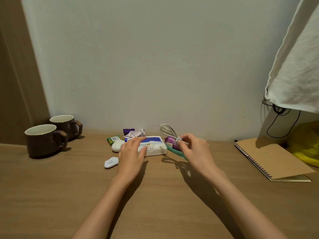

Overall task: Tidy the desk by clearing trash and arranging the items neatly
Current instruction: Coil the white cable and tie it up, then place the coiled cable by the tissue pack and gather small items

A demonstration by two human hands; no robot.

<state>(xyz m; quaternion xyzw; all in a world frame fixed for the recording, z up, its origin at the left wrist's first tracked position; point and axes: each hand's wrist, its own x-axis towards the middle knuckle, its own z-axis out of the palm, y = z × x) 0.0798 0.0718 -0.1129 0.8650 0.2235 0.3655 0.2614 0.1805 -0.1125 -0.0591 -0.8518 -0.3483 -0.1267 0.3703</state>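
Observation:
A white and blue tissue pack lies near the wall in the middle of the desk. My left hand rests flat on its left end, fingers spread. My right hand pinches a coiled white cable and holds it lifted above the desk. Under that hand lie a purple wrapper and a green strip-like object. Crumpled paper and a purple wrapper sit behind the pack. Green batteries, a white oval case and a small white hook-like piece lie to its left.
Two dark brown mugs stand at the back left by the wall. A spiral kraft notebook lies at the right, with a yellow bag behind it. White cloth and black cords hang at the upper right.

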